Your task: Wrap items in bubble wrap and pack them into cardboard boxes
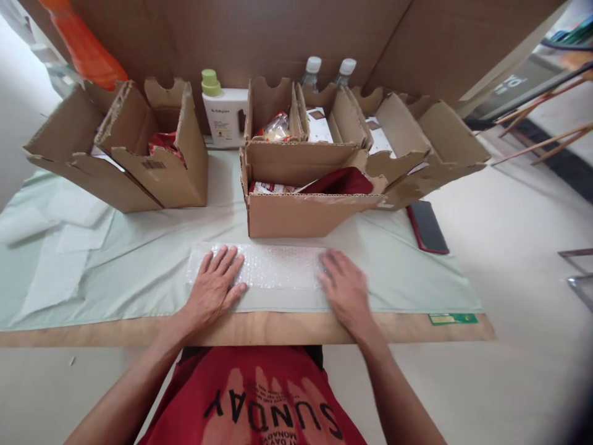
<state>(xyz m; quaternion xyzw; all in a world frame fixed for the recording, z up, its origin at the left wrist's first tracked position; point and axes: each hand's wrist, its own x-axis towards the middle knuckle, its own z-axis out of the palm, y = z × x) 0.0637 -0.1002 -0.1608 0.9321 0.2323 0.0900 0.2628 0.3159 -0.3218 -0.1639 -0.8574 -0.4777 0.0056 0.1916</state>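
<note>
A sheet of clear bubble wrap [273, 267] lies flat on the pale green cloth [139, 266] near the table's front edge. My left hand [214, 288] rests flat on its left end, fingers stretched out and spread. My right hand [343, 287] lies palm down on its right end, fingers extended and slightly blurred. Neither hand grips anything. Just behind the bubble wrap stands an open cardboard box [301, 210] holding a dark red item [340, 182] and a printed packet.
More open cardboard boxes [152, 161] line the back, some holding red packets. A white bottle with a green cap [225, 111] and two clear bottles [311, 73] stand behind. A dark phone [427, 227] lies right. Wooden table edge [278, 329] in front.
</note>
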